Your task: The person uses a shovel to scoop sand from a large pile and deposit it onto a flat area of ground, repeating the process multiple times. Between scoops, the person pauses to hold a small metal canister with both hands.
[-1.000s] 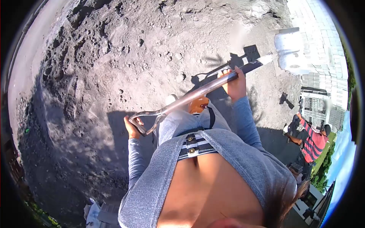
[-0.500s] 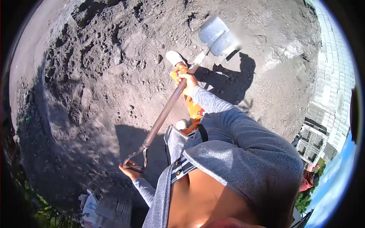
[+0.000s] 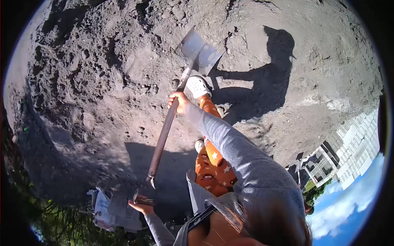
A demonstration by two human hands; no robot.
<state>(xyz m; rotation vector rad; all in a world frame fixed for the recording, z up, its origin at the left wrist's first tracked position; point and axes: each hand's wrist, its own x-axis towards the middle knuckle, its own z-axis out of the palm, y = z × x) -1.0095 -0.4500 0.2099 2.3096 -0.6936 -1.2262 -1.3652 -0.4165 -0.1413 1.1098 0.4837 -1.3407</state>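
A long-handled shovel (image 3: 163, 133) runs up from the lower left, its broad grey metal blade (image 3: 206, 57) over the dirt just beyond a white clog (image 3: 198, 86) on my foot. My right hand (image 3: 179, 102) is wrapped around the upper part of the brown shaft, below the blade. At the other end, my left hand (image 3: 142, 204) is at the D-shaped handle (image 3: 144, 200), fingers curled about its crossbar. The blade looks bare and slightly blurred.
Loose, lumpy soil (image 3: 94, 57) spreads to the upper left. My shadow (image 3: 273, 78) falls on smoother dirt at the right. A pale crate (image 3: 320, 166) stands near stacked blocks (image 3: 359, 143) at lower right. Light sheets or slabs (image 3: 113, 211) lie at lower left.
The shovel blade has swung left, from the upper right to above my foot. My right hand has shifted left and down with the shaft; the handle end has dropped lower.
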